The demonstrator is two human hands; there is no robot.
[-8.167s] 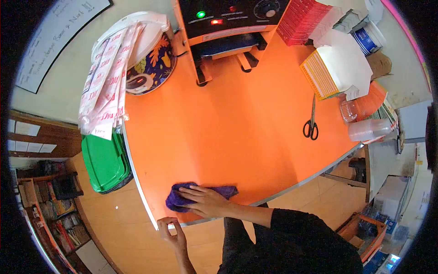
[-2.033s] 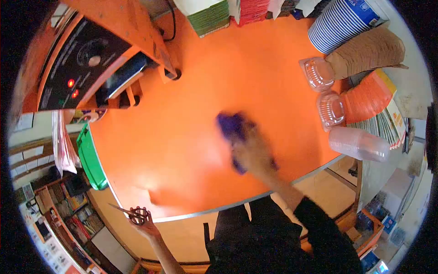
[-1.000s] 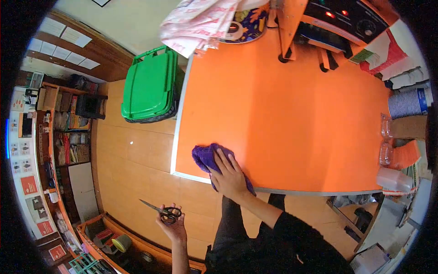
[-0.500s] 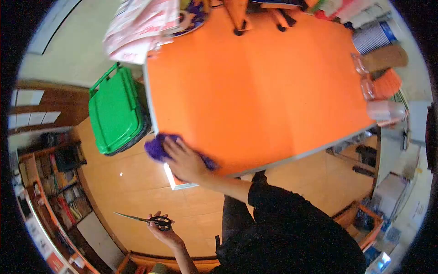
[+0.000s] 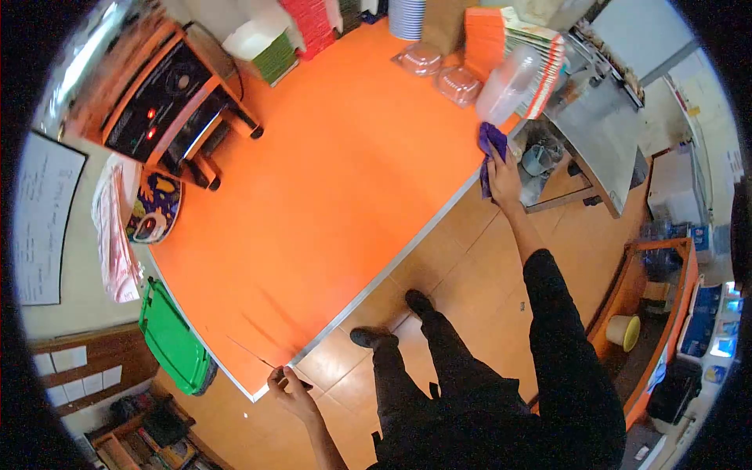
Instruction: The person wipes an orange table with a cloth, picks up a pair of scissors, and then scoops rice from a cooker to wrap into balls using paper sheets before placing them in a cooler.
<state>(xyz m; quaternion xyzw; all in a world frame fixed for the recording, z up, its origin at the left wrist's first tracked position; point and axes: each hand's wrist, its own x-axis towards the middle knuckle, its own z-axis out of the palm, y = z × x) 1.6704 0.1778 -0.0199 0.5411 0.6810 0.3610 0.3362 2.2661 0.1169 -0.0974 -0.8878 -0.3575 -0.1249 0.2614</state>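
My right hand (image 5: 504,178) is closed on a purple cloth (image 5: 491,147) at the far right corner of the orange table (image 5: 313,188), close to a stack of clear plastic lids (image 5: 507,82). Down at the near left corner, my left hand (image 5: 291,393) holds black-handled scissors (image 5: 301,385). Their thin blades point up and left over the tabletop, and my fingers hide part of the handles.
An orange and black appliance (image 5: 168,102) with red lights stands at the table's upper left. A green bin (image 5: 174,337) is beside the left edge. Clear containers (image 5: 458,84) and paper stacks line the back. A metal table (image 5: 599,125) stands at right.
The view has turned to the right. My right hand has carried the purple cloth from the table's left corner to its right end. The scissors in my left hand are now beside the near left corner.
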